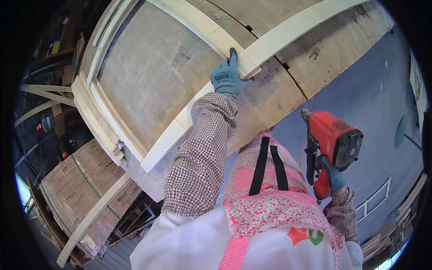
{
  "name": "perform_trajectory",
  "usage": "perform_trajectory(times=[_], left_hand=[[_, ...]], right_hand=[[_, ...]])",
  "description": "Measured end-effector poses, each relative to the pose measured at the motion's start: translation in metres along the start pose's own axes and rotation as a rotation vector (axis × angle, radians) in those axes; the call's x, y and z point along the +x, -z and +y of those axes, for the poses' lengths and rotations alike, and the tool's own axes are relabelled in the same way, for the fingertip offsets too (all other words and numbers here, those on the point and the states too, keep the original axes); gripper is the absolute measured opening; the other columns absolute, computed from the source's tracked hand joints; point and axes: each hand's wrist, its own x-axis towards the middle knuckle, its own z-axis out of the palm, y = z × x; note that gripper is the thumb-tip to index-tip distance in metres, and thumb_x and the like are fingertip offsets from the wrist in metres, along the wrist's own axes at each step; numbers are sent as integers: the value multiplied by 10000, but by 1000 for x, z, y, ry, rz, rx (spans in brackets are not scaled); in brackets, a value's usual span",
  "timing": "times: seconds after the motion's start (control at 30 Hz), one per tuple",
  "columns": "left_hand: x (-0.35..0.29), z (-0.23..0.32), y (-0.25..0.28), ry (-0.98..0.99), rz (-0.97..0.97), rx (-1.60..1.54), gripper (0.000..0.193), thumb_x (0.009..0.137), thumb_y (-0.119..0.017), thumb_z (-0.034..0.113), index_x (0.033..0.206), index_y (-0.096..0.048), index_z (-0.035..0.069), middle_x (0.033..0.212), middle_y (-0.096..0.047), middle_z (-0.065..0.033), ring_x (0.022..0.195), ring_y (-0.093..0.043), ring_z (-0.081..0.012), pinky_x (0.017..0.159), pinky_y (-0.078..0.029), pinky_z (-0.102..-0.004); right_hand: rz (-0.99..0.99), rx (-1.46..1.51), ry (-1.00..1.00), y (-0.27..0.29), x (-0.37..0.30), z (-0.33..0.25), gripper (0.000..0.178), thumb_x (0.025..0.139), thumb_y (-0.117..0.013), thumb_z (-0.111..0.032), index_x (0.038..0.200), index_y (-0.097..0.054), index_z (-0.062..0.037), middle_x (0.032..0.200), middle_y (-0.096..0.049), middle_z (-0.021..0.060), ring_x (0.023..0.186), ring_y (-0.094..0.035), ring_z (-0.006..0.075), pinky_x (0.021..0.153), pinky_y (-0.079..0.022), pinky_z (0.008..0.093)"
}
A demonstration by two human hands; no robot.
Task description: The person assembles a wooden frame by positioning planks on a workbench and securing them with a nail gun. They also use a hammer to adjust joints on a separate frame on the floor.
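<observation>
My left hand [228,80], in a blue-grey work glove, rests on a corner where pale wooden boards meet. Its index finger and thumb are stretched apart over the wood; the other fingertips are hard to make out. One white board [297,30] runs from this corner to the upper right, and another [173,130] passes under my forearm to the lower left. Along the far side lies a third board [198,22]. Off to the right, my right hand [335,176] is closed round the handle of a red and black nail gun [330,135], held away from the wood beside the bench.
The boards lie on a worn wooden bench [157,67] with cracks and chipped patches. More strips [101,128] are stacked along its left edge. A wrapped pallet stack [85,189] stands lower left, with a loose board [92,220] beside it. A blue-grey floor [360,94] lies right.
</observation>
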Motion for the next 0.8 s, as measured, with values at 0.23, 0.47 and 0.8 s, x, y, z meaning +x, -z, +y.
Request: perform_trajectory(times=[0.23, 0.47, 0.8], left_hand=[[2, -1, -4, -28, 99, -100, 1015, 568, -731, 441, 1372, -239, 64, 992, -560, -158, 855, -571, -299, 742, -451, -386], [-1, 7, -4, 23, 126, -124, 1041, 543, -739, 408, 1380, -219, 73, 1100, -504, -140, 960, -484, -296, 867, -342, -408], [11, 114, 23, -102, 237, -63, 965, 594, -724, 411, 1354, -245, 58, 1354, -254, -239, 1220, -261, -413, 999, -202, -514]], right_hand=[[-36, -30, 392, -1, 25, -81, 269, 824, -595, -124, 1084, -546, -77, 874, -579, 14, 762, -532, 127, 690, -459, 272], [178, -262, 342, 67, 35, -127, 250, 757, -639, -84, 994, -570, -45, 858, -606, 52, 721, -565, 137, 625, -488, 282], [291, 73, 154, 220, 58, -141, 473, 684, -692, -84, 1122, -523, -20, 995, -590, 62, 787, -559, 160, 673, -492, 315]])
